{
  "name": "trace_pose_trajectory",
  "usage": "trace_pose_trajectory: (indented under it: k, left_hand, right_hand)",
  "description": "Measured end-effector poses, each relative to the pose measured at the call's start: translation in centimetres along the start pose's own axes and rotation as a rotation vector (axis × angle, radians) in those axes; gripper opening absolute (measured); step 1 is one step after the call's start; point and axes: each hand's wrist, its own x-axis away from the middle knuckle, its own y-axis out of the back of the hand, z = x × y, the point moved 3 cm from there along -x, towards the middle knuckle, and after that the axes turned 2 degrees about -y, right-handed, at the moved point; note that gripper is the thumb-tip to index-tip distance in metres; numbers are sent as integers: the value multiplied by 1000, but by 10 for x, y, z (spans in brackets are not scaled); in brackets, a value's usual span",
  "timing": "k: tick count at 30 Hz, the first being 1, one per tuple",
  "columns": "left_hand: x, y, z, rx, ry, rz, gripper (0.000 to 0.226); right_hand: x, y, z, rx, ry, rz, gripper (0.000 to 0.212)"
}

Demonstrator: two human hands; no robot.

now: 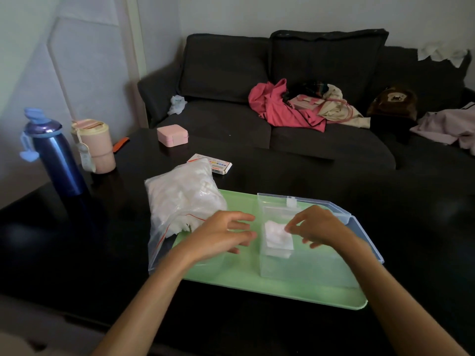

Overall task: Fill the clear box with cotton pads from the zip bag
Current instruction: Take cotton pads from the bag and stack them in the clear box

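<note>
Head view: the zip bag (180, 199) is lying half on the green tray (241, 273), mouth facing the person. The left hand (221, 235) is hovering loose-fingered, holding nothing. The right hand (318, 227) is pinching cotton pads (279, 237) over the open clear box (303, 253), probably lowering them; the tray rim is leaving room.

dark sofa (270, 104); pale wall (231, 14); dim light

One zip bag (183, 199) of cotton pads lies at the left, one clear box (303, 263) at the right on one green tray (244, 276). Two hands (221, 235) (321, 227) hover near. Far left stand one blue bottle (55, 155) and one pink cup (96, 146); one pink case (172, 135) and one small card box (216, 164) lie farther back.
</note>
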Motion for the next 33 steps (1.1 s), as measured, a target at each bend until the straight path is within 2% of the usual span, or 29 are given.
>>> trace_pose_trajectory:
  k: [3, 5, 6, 8, 10, 12, 14, 16, 18, 22, 25, 27, 29, 31, 33]
  left_hand:
    - [22, 45, -6, 44, -152, -281, 16]
    - [37, 76, 0, 38, -211, -485, 24]
    - [43, 87, 7, -12, -190, -534, 34]
    - [47, 99, 27, -190, -59, -518, 68]
    - [45, 102, 47, -343, -4, -469, 88]
    - [35, 93, 52, -442, -91, -425, 81]
    - [27, 88, 58, -541, -136, -366, 66]
    - [19, 83, 61, -683, -150, -309, 49]
    - [16, 81, 62, -796, -132, -262, 42]
    - [29, 85, 49, -750, -11, -325, 44]
    - [38, 86, 45, -707, 48, -315, 62]
    - [34, 87, 46, -524, 52, -255, 53]
    - [26, 86, 45, -380, -12, -244, 29]
    - [16, 83, 45, -366, -34, -296, 34]
    - [8, 79, 48, -399, -1, -360, 32]
  right_hand:
    - [21, 16, 30, -8, 108, -113, 11]
    - [38, 11, 61, -54, 211, -146, 10]
    - [46, 5, 76, -75, 255, -152, 8]
    - [55, -8, 101, -80, 307, -175, 10]
    - [54, -23, 116, -16, 304, -177, 28]
    - [49, -37, 114, 80, 257, -117, 47]
    - [41, -56, 113, 127, 256, -50, 52]
    - [34, -64, 111, 120, 286, -100, 37]
    - [26, -61, 111, 36, 301, -198, 22]
    - [15, -55, 120, -214, 356, -238, 17]
    - [9, -58, 123, -266, 391, -228, 16]
    - [5, -58, 119, -279, 371, -216, 17]
    - [5, -55, 112, -320, 341, -201, 22]
    - [10, -52, 108, -358, 341, -200, 36]
    - [19, -48, 103, -312, 360, -264, 41]
